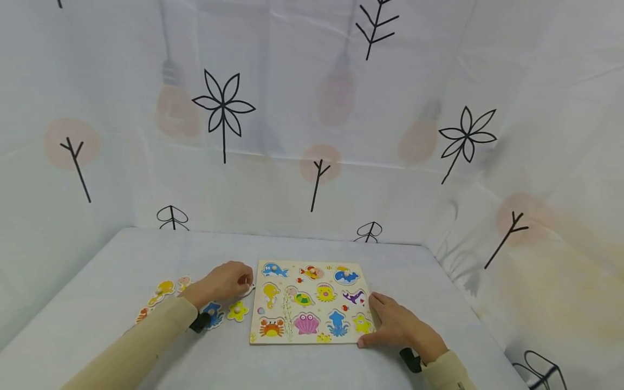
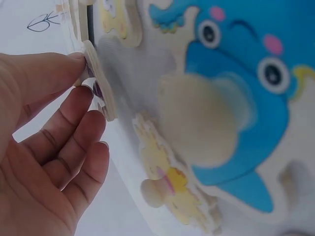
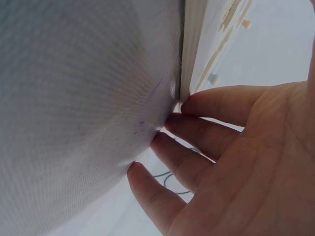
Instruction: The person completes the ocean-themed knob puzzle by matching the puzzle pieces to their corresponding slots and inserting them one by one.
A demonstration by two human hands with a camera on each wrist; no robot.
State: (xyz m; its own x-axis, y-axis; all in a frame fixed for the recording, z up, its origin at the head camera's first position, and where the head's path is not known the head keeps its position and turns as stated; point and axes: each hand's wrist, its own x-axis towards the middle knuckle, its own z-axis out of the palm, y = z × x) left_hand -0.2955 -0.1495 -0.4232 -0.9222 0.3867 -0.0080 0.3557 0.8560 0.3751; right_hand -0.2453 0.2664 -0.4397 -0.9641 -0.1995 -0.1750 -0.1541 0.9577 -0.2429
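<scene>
My left hand (image 1: 225,284) is beside the left edge of the wooden puzzle board (image 1: 294,281). Its thumb and index finger pinch a thin wooden puzzle piece (image 2: 103,83) with bits of purple on its face, held on edge; most of its picture is hidden. The other fingers curl loosely below. My right hand (image 1: 397,325) rests at the board's right side, fingers extended along the edge and thumb by the lower right corner. In the right wrist view its fingertips (image 3: 194,104) meet the board's edge and the white cloth (image 3: 98,118).
Left of the board lie loose knobbed pieces: a yellow star (image 1: 237,311), a blue sea creature (image 1: 212,315) partly behind the left wrist, a yellow one (image 1: 162,291) and an orange one (image 1: 142,314). Patterned cloth (image 1: 273,189) hangs behind the table.
</scene>
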